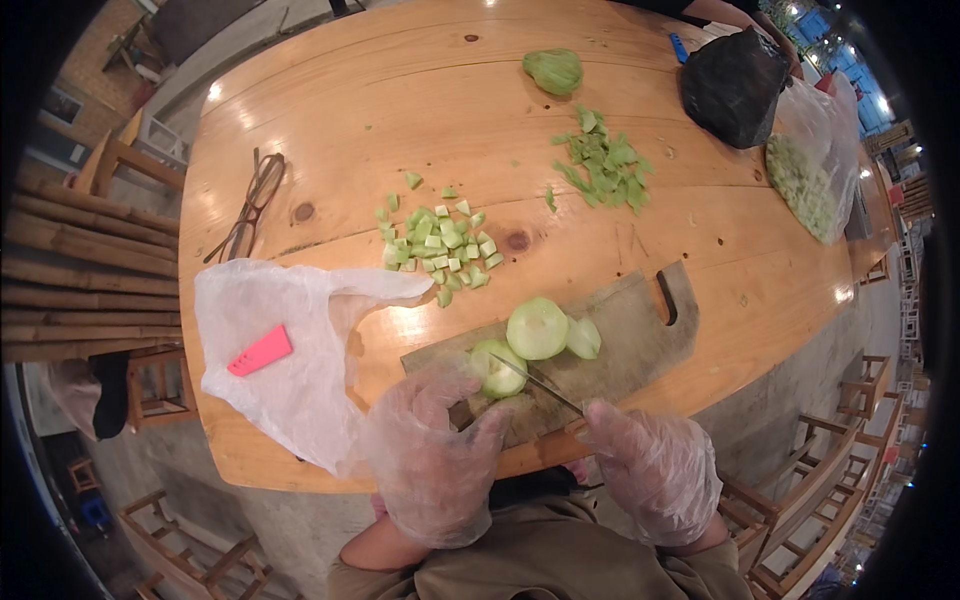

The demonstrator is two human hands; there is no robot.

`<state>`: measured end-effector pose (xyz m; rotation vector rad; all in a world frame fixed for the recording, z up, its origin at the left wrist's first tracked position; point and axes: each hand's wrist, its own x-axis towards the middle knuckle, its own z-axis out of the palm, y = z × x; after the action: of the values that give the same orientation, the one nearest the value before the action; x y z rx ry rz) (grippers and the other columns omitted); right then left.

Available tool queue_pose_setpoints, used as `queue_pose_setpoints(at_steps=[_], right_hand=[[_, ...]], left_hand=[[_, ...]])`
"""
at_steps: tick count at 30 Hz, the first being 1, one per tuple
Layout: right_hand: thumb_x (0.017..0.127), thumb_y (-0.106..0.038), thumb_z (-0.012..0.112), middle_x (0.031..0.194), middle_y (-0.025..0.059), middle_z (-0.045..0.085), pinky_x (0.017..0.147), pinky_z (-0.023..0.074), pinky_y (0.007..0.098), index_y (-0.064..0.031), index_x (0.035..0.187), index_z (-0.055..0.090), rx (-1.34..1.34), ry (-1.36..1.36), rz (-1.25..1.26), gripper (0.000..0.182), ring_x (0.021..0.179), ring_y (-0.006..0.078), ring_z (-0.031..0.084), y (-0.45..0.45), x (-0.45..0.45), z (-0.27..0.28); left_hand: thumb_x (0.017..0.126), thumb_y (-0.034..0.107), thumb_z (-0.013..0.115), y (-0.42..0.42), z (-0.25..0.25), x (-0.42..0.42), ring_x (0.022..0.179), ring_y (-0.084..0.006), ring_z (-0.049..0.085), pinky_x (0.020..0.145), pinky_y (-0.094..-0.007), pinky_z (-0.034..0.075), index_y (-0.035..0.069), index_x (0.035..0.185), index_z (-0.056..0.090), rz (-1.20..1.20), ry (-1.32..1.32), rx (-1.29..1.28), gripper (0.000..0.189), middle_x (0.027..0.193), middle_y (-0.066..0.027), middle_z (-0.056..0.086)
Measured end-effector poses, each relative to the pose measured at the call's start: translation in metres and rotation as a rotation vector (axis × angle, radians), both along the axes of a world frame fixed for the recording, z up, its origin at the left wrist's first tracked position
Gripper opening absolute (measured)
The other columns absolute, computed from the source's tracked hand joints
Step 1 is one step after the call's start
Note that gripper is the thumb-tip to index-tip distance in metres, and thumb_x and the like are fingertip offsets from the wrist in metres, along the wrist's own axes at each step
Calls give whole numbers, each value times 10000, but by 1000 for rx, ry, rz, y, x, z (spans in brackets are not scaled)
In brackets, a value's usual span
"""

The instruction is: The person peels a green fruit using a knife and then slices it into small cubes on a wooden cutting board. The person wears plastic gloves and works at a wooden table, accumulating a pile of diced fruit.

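My left hand (441,450), in a clear plastic glove, holds a cut piece of chayote (501,375) at the lower left of a worn wooden cutting board (637,330). My right hand (649,465), gloved too, grips a knife (551,391), its thin blade lying over that piece. Beside it on the board rest a larger pale green round (537,328) and a smaller slice (583,337). Beyond the board's left end lies a heap of diced chayote (439,244) on the wooden table (337,150).
Left are a white plastic bag (292,405) with a pink blade cover (260,351) on it, and eyeglasses (259,191). Farther off lie green peelings (611,165), a whole chayote (555,71), a black bag (731,90), a clear bag of diced pieces (802,187) and another person's arm (724,13).
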<state>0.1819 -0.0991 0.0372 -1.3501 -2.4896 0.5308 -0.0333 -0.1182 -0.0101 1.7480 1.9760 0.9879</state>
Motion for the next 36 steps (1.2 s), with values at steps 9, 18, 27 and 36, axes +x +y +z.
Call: queue_pose_setpoints(at_steps=[9, 18, 27, 36], right_hand=[[872, -83, 636, 695, 52, 508, 380, 438, 361, 39, 1370, 529, 4, -150, 206, 524, 497, 197, 536, 2, -6, -7], [902, -187, 628, 690, 42, 542, 386, 459, 319, 11, 1328, 552, -36, -364, 144, 476, 520, 169, 594, 8, -32, 7], [948, -138, 536, 835, 46, 585, 573, 524, 299, -30, 1318, 566, 177, -345, 155, 387, 696, 171, 660, 1, -33, -5], [938, -209, 667, 872, 117, 661, 731, 506, 379, 37, 1076, 647, -487, 364, -299, 283, 802, 236, 639, 8, -8, -29]], left_hand=[[740, 129, 857, 1, 0, -5, 882, -320, 640, 737, -433, 507, 97, 1064, 676, -45, -65, 37, 373, 1021, -134, 660], [756, 90, 831, -4, 5, 0, 876, -339, 631, 743, -442, 497, 99, 1043, 658, 24, -11, -19, 335, 996, -131, 658], [783, 64, 781, 1, 0, 8, 931, -370, 620, 812, -445, 502, 57, 1070, 637, 40, -82, 85, 321, 981, -167, 646], [887, 152, 728, -8, 24, 12, 981, -298, 613, 851, -402, 495, 13, 1170, 623, 190, -168, 68, 333, 1064, -157, 632]])
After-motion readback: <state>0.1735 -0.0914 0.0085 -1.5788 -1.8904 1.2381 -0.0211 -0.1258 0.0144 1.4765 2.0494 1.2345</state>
